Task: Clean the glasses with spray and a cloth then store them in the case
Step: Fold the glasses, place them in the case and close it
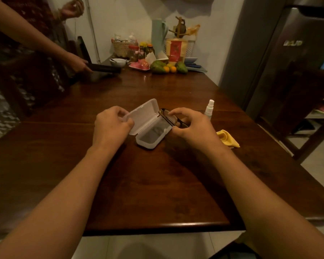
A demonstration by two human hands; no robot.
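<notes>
A translucent white glasses case (149,136) lies open in the middle of the dark wooden table (157,193). My left hand (111,126) pinches the near edge of its raised lid. My right hand (190,124) holds folded dark-framed glasses (169,117) just above the case's far right end. A small white spray bottle (209,109) stands behind my right hand. A crumpled yellow cloth (227,138) lies to the right of that hand.
Another person stands at the left, one hand (79,63) on a black object at the table's far left. Fruit (167,67), jars, a basket and a tall pale jug (158,34) crowd the far end. A grey fridge (281,53) stands at the right.
</notes>
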